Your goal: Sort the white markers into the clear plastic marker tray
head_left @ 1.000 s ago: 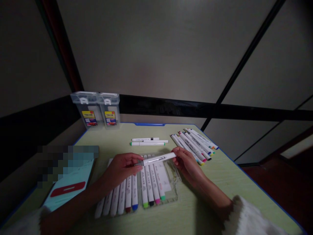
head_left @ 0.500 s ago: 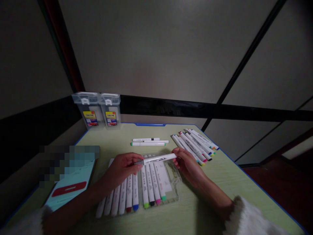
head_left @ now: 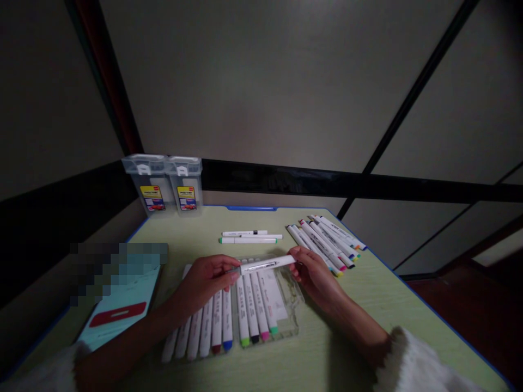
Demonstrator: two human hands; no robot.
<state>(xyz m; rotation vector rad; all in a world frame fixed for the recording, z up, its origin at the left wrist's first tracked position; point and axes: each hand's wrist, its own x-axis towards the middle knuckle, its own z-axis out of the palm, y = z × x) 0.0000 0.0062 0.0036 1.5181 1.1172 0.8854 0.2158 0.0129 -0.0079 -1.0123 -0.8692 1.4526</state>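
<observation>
A white marker (head_left: 267,264) with dark print on its barrel is held level between my two hands, above a clear plastic tray (head_left: 295,321). My left hand (head_left: 210,276) pinches its grey left end between thumb and fingers. At the other end, my right hand (head_left: 312,272) grips the tip, and the fingers hide it. In the tray lies a row of white markers (head_left: 245,318) with coloured ends, among them lime green, black, pink, teal, blue and dark red. My left hand and forearm cover the upper part of the row's left side.
Two clear lidded boxes (head_left: 188,182) stand at the back left. Behind the tray lie a few loose pens (head_left: 249,240). A pile of markers (head_left: 322,245) rests at the right edge. A light-blue item with a red band (head_left: 118,314) lies left, partly pixelated. The wall rises behind the table.
Both hands keep hold of the marker in nearly the same place. The marker has turned slightly, so its print shows differently. The view has shifted a little.
</observation>
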